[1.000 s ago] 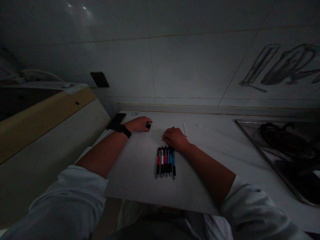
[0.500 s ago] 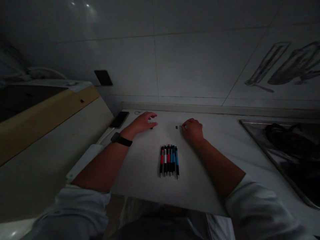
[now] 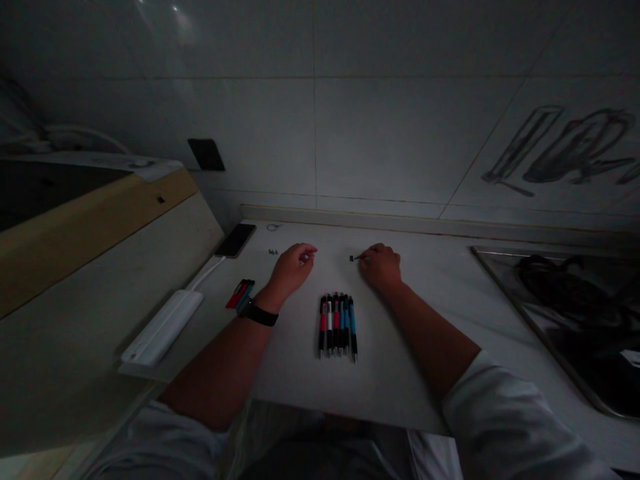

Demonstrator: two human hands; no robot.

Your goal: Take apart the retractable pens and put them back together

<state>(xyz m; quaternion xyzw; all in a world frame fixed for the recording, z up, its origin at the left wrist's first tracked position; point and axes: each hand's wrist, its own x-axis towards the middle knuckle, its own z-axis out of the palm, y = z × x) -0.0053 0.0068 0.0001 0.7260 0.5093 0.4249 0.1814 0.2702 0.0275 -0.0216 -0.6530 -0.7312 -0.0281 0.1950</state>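
Note:
My right hand [image 3: 381,268] rests on the white counter with its fingers pinched on a thin dark piece, too small to name. Right at its fingertips lie tiny dark parts [image 3: 351,258]. Across from it, my left hand [image 3: 296,265] is closed, thumb against curled fingers; whatever it may hold is hidden. Several click pens [image 3: 337,325] with red, white and blue barrels lie side by side in a row between my forearms. Beside my left wrist are red and blue pen parts [image 3: 241,293]. Small grey bits [image 3: 273,252] sit left of that hand.
A phone [image 3: 237,240] lies at the back left, with a ring-shaped item [image 3: 273,227] near it. A white power strip [image 3: 163,327] with a cable runs along the left edge. On the right is a metal-rimmed sink [image 3: 537,320] with dark things in it. A tiled wall [image 3: 380,140] closes the back.
My left hand has moved slightly right and nearer to me, and its spread fingers have closed. The pen parts and grey bits beside it now show. My right hand stays nearly in place, still pinching.

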